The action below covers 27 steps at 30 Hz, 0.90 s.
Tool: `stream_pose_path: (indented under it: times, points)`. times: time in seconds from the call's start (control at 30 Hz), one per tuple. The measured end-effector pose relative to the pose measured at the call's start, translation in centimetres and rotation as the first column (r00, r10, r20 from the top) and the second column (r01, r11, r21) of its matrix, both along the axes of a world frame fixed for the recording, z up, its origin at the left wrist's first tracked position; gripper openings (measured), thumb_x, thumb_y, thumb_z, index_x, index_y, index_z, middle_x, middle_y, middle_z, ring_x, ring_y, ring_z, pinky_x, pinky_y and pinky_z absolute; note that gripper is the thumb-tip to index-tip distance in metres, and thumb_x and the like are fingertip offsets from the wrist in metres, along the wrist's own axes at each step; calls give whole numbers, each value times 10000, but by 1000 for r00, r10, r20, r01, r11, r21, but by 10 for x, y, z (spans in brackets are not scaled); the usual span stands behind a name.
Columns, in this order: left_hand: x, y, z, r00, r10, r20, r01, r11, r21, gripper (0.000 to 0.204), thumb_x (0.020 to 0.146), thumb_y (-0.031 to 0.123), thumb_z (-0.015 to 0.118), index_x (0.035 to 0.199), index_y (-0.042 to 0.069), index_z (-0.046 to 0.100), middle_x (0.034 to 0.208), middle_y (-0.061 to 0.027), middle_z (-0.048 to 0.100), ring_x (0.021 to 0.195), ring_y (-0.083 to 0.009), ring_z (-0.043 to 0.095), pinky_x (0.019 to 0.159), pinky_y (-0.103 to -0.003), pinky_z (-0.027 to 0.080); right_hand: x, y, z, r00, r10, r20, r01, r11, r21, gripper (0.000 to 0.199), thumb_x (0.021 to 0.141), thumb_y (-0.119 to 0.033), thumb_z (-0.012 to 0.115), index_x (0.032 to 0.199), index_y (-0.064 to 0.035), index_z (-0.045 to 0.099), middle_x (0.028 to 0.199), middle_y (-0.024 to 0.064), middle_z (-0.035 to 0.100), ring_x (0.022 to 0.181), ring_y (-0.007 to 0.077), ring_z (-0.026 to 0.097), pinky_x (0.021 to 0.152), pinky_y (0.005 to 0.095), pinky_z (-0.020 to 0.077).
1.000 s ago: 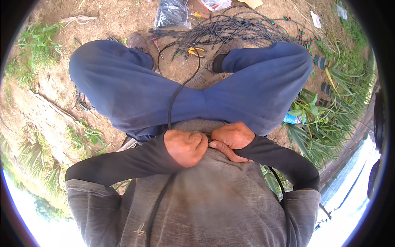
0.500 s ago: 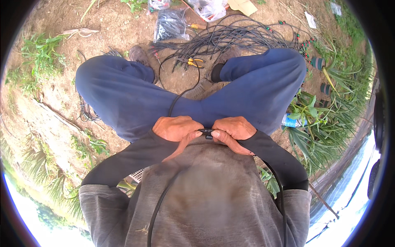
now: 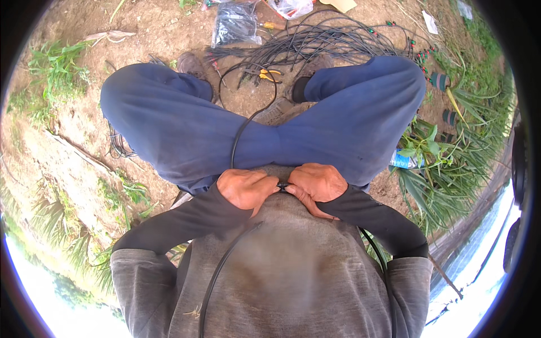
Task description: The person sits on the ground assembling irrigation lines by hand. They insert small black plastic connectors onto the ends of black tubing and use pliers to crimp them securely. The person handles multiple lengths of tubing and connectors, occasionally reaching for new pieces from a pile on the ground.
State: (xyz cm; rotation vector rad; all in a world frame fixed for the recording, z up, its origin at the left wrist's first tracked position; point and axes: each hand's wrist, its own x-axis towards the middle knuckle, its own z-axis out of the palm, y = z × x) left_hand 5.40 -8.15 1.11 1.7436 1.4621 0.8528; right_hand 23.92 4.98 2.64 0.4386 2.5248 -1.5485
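Note:
In front of my belly both hands meet at a small black tube connector (image 3: 283, 185), mostly covered by fingers and thumbs. My left hand (image 3: 246, 190) is closed, pinching its left side. From the other side my right hand (image 3: 317, 183) pinches it, thumb below and fingers curled over. A thin black tube (image 3: 233, 147) runs from beside my left hand over my trousers to the ground. More black tubing (image 3: 211, 281) hangs along my shirt on the left and past my right forearm. How the tube ends join the connector is hidden.
Beyond my shoes lies a tangled bundle of black tubes (image 3: 315, 45) with small red and green fittings. Yellow-handled pliers (image 3: 270, 74), a screwdriver (image 3: 217, 69) and a clear plastic bag (image 3: 235, 25) lie on the soil. Leafy plants (image 3: 451, 163) grow on the right.
My hands have drawn slightly nearer my belly, and my fingers cover more of the connector. The whole view has shifted a little, with the ground items sitting higher.

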Motion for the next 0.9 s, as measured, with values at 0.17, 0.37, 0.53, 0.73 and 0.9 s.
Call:
stream_pose_path:
  times: [0.17,0.37,0.53,0.73,0.9]
  points:
    - [4,-3,-3,997,-7,-72,13,997,76,132,725,29,621,844,25,564,676,-67,484,559,-215,559,474,-339,457,0,3,-4,997,38,67,-32,995,-93,203,938,-213,547,836,-37,559,759,145,575,759,351,579,663,422,463]
    - [-1,4,-1,981,74,-179,-38,979,200,246,671,80,738,889,18,642,677,-34,488,510,-178,540,445,-303,443,-11,9,2,996,-21,89,39,977,-209,243,959,-187,536,776,-27,544,689,126,561,641,295,552,586,386,436]
    - [-26,57,20,986,164,-24,-146,929,340,169,790,96,695,933,15,660,649,-49,524,512,-165,541,454,-272,439,-31,60,33,989,-86,121,126,920,-371,388,1020,-298,436,757,-39,555,662,37,561,641,138,537,607,310,434]
    - [-44,154,119,627,439,643,-312,898,-309,259,978,204,537,1074,-22,622,698,-17,588,566,-79,519,524,-216,419,-61,134,131,810,-450,-376,454,887,-83,402,941,-356,580,1177,-35,527,933,28,500,793,92,458,673,227,381]
    - [-36,176,148,511,321,797,-188,947,-260,292,974,197,540,1133,-44,586,769,-70,635,581,-112,574,535,-236,468,-69,156,151,788,-300,-538,446,880,163,392,902,-52,616,1280,-33,517,1065,89,586,912,143,597,821,280,486]
